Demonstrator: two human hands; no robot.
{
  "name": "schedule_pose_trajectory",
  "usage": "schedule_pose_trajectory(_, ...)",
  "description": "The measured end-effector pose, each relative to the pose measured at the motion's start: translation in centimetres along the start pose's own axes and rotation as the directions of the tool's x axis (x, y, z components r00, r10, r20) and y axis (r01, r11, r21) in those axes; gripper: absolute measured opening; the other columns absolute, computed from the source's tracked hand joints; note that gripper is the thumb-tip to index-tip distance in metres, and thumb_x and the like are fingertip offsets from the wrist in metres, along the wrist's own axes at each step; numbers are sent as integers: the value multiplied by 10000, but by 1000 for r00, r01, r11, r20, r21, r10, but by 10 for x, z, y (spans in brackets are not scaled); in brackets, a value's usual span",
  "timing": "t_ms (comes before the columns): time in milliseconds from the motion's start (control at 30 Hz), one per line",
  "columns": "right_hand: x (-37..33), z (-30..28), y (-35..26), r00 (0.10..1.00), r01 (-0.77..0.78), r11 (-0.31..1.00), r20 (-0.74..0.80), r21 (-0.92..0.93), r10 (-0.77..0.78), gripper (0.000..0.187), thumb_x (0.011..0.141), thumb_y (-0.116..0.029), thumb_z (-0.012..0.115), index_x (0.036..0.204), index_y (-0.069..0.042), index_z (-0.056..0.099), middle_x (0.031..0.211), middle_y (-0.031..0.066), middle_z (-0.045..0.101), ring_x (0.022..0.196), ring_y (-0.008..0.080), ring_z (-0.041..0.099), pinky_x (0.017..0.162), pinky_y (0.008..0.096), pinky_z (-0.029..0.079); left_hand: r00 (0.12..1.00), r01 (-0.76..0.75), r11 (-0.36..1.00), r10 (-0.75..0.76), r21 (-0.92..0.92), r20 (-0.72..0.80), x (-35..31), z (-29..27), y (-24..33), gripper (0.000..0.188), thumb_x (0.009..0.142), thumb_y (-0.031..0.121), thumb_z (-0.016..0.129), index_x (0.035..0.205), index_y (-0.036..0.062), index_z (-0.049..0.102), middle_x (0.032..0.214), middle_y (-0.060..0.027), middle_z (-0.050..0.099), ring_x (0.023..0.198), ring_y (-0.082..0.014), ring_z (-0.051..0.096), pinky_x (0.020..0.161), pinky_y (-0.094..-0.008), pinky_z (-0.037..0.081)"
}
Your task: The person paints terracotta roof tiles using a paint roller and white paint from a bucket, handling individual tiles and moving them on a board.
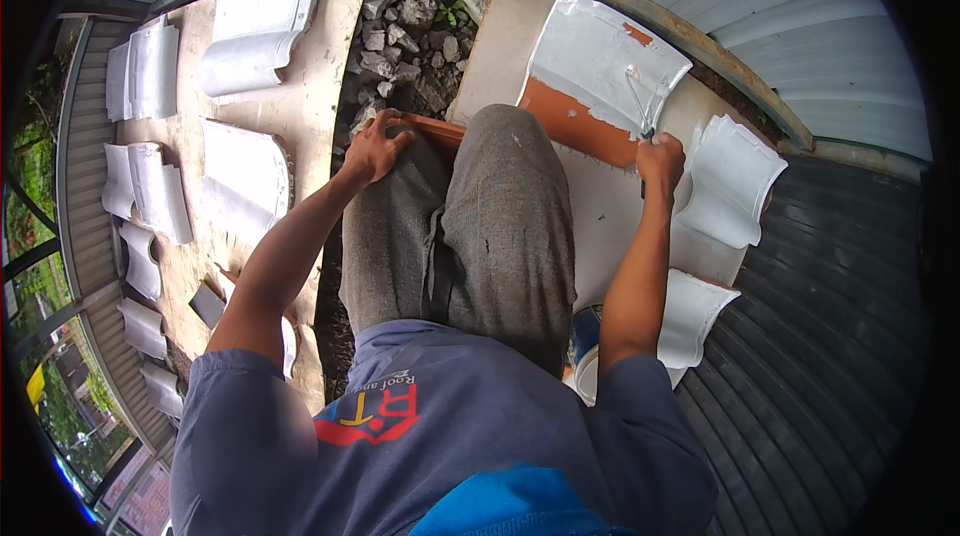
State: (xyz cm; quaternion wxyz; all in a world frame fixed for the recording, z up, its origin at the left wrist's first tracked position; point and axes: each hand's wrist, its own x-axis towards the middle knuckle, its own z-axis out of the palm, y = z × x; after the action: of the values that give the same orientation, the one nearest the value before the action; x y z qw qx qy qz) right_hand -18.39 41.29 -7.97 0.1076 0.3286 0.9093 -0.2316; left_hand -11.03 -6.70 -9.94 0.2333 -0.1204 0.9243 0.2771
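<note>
My right hand (pixel 660 162) is closed round the handle of a paint roller (pixel 645 118), its wire frame reaching over a roof tile. That tile (pixel 600 54) is coated white across its far part, while bare terracotta shows along its near side and in a small patch near the far edge. The roller's head is hard to make out against the white. My left hand (pixel 376 147) rests over my left knee, fingers apart, with nothing seen in it. Close to its fingertips, a reddish-brown strip (pixel 432 126) shows partly behind my knees.
White-coated tiles lie on boards on both sides, such as one tile (pixel 246 172) at left and another (pixel 728 182) at right. Grey rubble (pixel 405 31) lies between the boards. A bucket (pixel 588 372) stands beside my right thigh. Corrugated metal sheeting (pixel 830 266) borders the right.
</note>
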Motion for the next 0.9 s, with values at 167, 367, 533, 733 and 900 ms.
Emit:
schedule_pose_trajectory(167,28,12,-24,982,128,988,-152,82,-115,179,844,-150,654,929,-4,710,967,249,728,959,461,695,886,512,551,995,-94,996,93,-6,-37,2,0,-2,604,909,521,601,1397,180,498,1418,-89,591,1335,-348,530,1120,-452,426)
schedule_pose_trajectory(367,29,27,-29,989,129,992,-73,17,-127,180,833,-146,645,886,15,705,959,270,721,942,477,692,874,528,551,1000,-10,1000,10,-4,-10,-1,3,2,602,910,513,605,1393,170,498,1411,-84,597,1348,-343,516,1129,-447,417)
schedule_pose_trajectory(533,33,26,-36,967,158,979,-220,130,-127,169,813,-140,650,853,16,700,940,268,721,910,480,694,855,523,551,996,-78,997,78,-3,-50,1,-1,-1,614,899,524,610,1397,182,497,1410,-86,599,1321,-356,542,1112,-458,433)
schedule_pose_trajectory(733,36,36,-24,952,216,976,-231,42,-201,146,832,-107,596,729,-8,625,627,182,669,532,300,691,598,409,577,1000,-7,1000,6,-19,-27,1,3,-3,625,892,525,616,1400,181,495,1412,-99,593,1322,-366,538,1115,-463,429)
schedule_pose_trajectory(900,25,26,-45,947,229,967,-252,109,-196,144,830,-120,625,803,16,661,797,233,699,742,383,697,740,461,564,998,-52,998,52,-18,-35,4,3,-5,627,898,531,606,1408,187,486,1411,-105,593,1323,-372,538,1114,-468,432)
